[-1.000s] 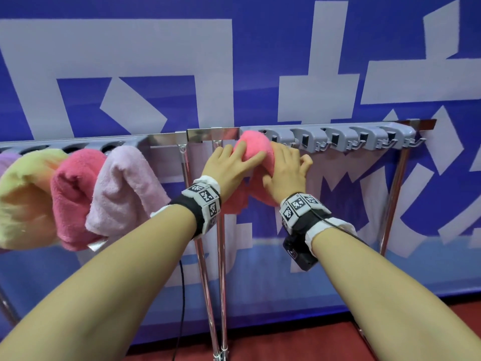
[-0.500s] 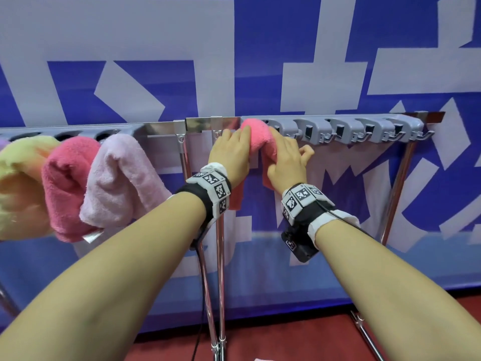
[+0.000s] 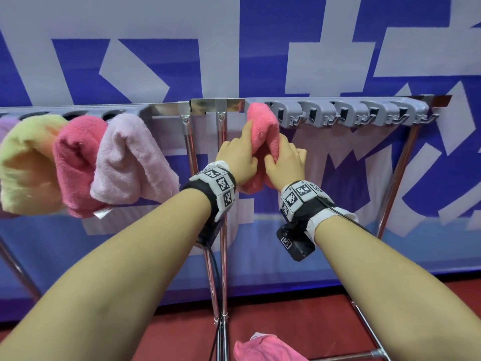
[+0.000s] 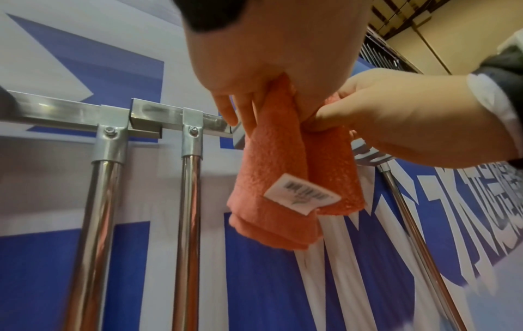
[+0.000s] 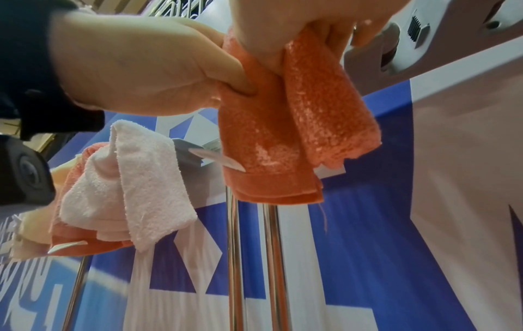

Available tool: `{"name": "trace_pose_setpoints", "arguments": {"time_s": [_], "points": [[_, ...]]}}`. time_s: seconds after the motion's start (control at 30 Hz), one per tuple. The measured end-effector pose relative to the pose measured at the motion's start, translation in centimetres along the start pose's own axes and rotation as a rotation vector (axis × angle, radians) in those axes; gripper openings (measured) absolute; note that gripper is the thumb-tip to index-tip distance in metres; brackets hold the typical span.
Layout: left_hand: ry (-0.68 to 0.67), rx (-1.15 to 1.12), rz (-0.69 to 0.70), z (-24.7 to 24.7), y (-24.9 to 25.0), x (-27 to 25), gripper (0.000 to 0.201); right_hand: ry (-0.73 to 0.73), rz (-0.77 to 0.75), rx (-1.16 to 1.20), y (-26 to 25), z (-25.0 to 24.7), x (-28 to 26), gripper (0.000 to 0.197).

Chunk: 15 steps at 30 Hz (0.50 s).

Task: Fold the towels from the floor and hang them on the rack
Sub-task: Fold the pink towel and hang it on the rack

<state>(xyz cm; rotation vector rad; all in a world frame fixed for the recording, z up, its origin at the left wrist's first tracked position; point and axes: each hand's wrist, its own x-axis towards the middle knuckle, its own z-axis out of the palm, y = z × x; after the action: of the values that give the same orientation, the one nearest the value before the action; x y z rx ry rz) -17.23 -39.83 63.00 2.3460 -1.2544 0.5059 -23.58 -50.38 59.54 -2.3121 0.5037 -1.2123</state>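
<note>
Blue banner with pale grey block shapes fills the background behind the rack. Chrome tube rack with grey plastic hook strip runs across it.

On the rack left of the coral towel: folded yellow-green fleece towel, deep pink terry towel, pale pink terry towel, all draped.

Folded coral-pink terry towel hangs over the left end of the hook strip; white care label on its lower half.

Left hand: thumb and fingers pinch the coral towel's left side, index finger stretched up along it. Right hand: fingers curled, gripping its right side.

Against the frame half a second back, both hands sit lower on the towel, below the strip, and more of the towel's top shows.

Another pink cloth lies on the red floor below the coral towel.
</note>
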Motion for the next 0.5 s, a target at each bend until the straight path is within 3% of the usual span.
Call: {"name": "trace_pose_setpoints", "arguments": {"time_s": [0.23, 0.37, 0.5], "points": [[-0.002, -0.055, 0.020, -0.4, -0.3, -3.3, 0.052, 0.059, 0.054, -0.077, -0.7, -0.2, -2.9, 0.030], [-0.047, 0.041, -0.045, -0.5, -0.7, -6.1, 0.040, -0.040, 0.066, -0.087, -1.6, -0.7, -5.9, 0.014], [-0.124, 0.079, -0.084, -0.7, -1.2, -9.5, 0.035, -0.140, 0.050, -0.175, -2.6, -0.8, -9.2, 0.014]]}}
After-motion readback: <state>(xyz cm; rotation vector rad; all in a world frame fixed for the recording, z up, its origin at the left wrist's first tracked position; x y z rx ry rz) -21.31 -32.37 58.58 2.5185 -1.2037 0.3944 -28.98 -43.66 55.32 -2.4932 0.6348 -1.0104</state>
